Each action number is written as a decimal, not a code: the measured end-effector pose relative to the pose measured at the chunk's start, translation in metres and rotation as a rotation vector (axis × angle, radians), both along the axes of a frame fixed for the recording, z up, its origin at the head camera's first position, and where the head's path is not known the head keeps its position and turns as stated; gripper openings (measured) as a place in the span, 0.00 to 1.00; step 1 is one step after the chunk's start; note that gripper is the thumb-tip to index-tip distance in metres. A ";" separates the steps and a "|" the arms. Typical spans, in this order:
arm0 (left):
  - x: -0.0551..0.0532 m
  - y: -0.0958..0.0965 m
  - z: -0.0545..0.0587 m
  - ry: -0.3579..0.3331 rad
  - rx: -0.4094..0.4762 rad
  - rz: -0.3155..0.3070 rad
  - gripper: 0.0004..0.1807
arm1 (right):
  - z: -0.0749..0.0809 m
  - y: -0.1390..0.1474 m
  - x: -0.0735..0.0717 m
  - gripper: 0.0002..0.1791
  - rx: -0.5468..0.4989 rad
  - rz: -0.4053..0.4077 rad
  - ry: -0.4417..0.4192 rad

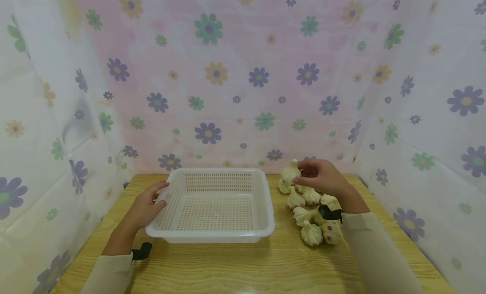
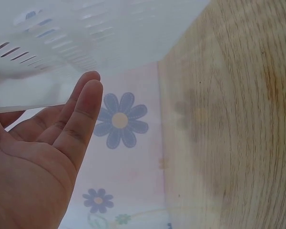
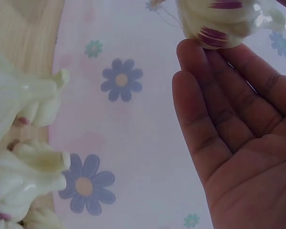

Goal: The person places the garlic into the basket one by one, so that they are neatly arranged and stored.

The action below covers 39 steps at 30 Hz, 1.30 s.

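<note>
My left hand (image 1: 146, 205) holds the left rim of a white plastic basket (image 1: 212, 234). In the left wrist view, straight fingers (image 2: 81, 121) lie against the basket's outer side, under the rim; the thumb is hidden there. A garlic bulb (image 1: 290, 175), pale with purple streaks, is pinched in my right hand (image 1: 322, 176), stem upward, at the back of a group of garlic bulbs (image 1: 312, 233). The right wrist view shows the held bulb's purple-streaked side at the fingertips. Several other bulbs (image 3: 24, 181) lie at the left of that view.
The basket has slotted walls and a grid floor, and stands on a wood-grain table (image 1: 212, 268). Flower-patterned cloth (image 1: 228, 83) closes off the back and both sides. Black straps (image 1: 142, 252) with small devices are on both wrists.
</note>
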<state>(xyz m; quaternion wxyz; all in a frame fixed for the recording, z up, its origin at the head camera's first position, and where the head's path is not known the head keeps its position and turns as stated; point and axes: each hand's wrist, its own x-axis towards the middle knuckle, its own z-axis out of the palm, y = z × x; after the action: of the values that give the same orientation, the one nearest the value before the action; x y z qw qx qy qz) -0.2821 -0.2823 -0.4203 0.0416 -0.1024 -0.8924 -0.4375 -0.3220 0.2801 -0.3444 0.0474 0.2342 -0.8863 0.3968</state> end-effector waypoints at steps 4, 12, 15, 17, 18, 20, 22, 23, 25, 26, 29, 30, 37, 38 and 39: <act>0.000 -0.001 -0.001 -0.003 0.011 0.000 0.34 | 0.001 -0.013 -0.006 0.31 -0.004 0.015 0.000; -0.001 0.002 -0.002 0.023 0.010 -0.001 0.33 | 0.002 -0.037 -0.012 0.32 -0.018 0.046 -0.017; 0.000 0.002 -0.001 0.020 0.005 0.004 0.33 | 0.005 -0.047 -0.014 0.32 -0.016 0.060 -0.010; 0.000 0.002 0.000 0.020 0.001 0.010 0.33 | 0.007 -0.055 -0.016 0.32 -0.022 0.063 -0.002; 0.001 0.002 0.000 0.019 0.001 0.010 0.33 | 0.007 -0.059 -0.017 0.32 -0.030 0.067 -0.006; 0.001 0.002 0.000 0.017 0.003 0.012 0.33 | 0.007 -0.067 -0.019 0.33 -0.041 0.077 -0.015; 0.001 0.002 0.001 0.020 -0.001 0.016 0.33 | 0.006 -0.075 -0.022 0.33 -0.043 0.091 -0.023; 0.001 0.003 0.000 0.020 0.000 0.015 0.33 | 0.006 -0.079 -0.023 0.32 -0.050 0.102 -0.037; 0.001 0.004 0.000 0.020 -0.001 0.009 0.33 | 0.005 -0.086 -0.024 0.32 -0.051 0.115 -0.051; 0.001 0.004 0.000 0.019 0.000 0.009 0.32 | 0.005 -0.089 -0.025 0.31 -0.049 0.119 -0.052; 0.001 0.006 0.000 0.009 0.013 0.002 0.32 | 0.005 -0.098 -0.026 0.30 -0.049 0.131 -0.051; 0.001 0.006 0.000 0.007 0.016 0.001 0.32 | 0.004 -0.100 -0.027 0.30 -0.044 0.136 -0.043; 0.002 0.004 0.001 0.014 0.007 0.008 0.32 | 0.001 -0.121 -0.032 0.34 -0.016 0.151 -0.035; 0.002 0.003 0.000 0.015 0.009 0.013 0.32 | 0.001 -0.124 -0.032 0.35 -0.011 0.148 -0.036; 0.002 0.003 0.000 0.016 0.010 0.015 0.32 | 0.001 -0.127 -0.032 0.35 -0.007 0.143 -0.037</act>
<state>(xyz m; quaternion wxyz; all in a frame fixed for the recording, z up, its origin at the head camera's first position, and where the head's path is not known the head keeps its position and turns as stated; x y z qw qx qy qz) -0.2801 -0.2795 -0.4200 0.0528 -0.0990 -0.8907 -0.4406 -0.3545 0.1526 -0.3431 0.0031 0.2894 -0.8666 0.4066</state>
